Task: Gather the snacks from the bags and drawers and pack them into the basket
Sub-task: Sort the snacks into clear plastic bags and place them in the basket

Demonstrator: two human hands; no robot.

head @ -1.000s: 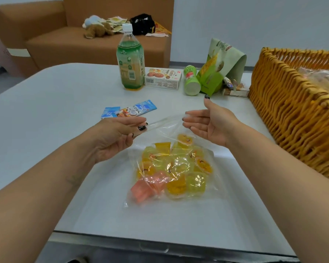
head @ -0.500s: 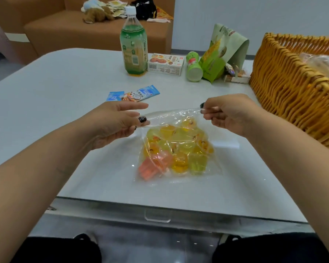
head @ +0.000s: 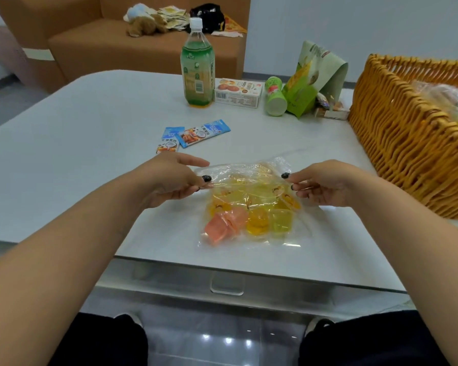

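Note:
A clear plastic bag [head: 251,212] full of yellow, orange and pink jelly cups lies on the white table [head: 90,143] in front of me. My left hand [head: 169,183] pinches the bag's top edge at its left end. My right hand [head: 325,184] pinches the same edge at its right end. The woven wicker basket [head: 407,143] stands at the right, with a clear bag of snacks inside it. Two blue snack packets [head: 193,136] lie just beyond my left hand.
At the far side stand a green drink bottle [head: 197,72], a flat biscuit box [head: 238,93], a tipped green tube [head: 275,97] and a green snack pouch [head: 312,77]. A closed drawer with a handle [head: 226,285] sits under the table's near edge. A brown sofa [head: 132,46] is behind.
My right hand went from open to pinching the bag's top edge. Both hands now hold the edge stretched between them, and my view has tilted down to show the drawer and my knees.

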